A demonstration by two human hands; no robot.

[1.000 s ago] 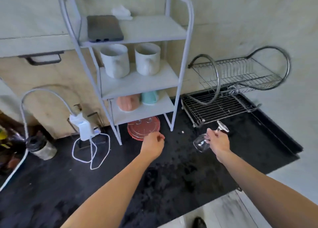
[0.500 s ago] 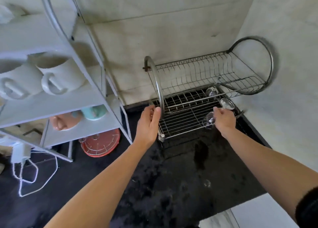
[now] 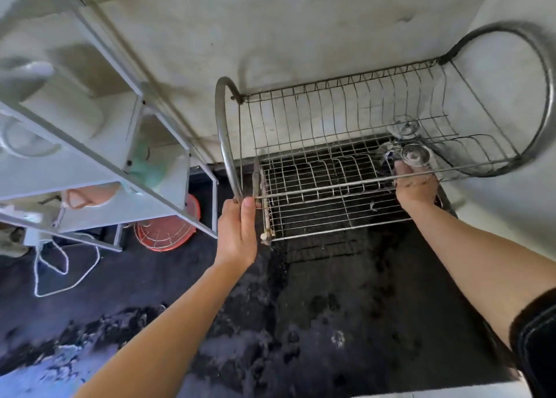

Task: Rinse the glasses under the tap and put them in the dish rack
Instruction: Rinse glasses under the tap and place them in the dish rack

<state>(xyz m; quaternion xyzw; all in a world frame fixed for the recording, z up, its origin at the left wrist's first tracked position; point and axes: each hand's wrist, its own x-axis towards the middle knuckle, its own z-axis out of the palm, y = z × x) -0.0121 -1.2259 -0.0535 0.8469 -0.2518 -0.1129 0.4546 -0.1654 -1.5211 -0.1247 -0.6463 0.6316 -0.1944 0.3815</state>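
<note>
Wire grid and bent tube are making up the two-tier grey steel dish rack (image 3: 222, 133), which is standing on the wet, black speckled stone counter (image 3: 331, 292) against a pale wall. You are clamping your left hand (image 3: 237, 232) round the foot of the rack's left tubular hoop, with your thumb pressing along the tube. Your right hand (image 3: 416, 187) is sitting behind the upper tier's front bar, fingers curling round the stem of the clear stemmed glass (image 3: 416, 154). That glass is lying tilted over the right end of the lower grid, round foot to the right and bowl to the left; contact with the grid cannot be told. A second clear glass (image 3: 404, 127) is sitting just behind it. Left of the rack, the white metal shelf unit (image 3: 90, 169) is carrying a pink cup (image 3: 87, 194) and a teal cup (image 3: 147, 166).
</note>
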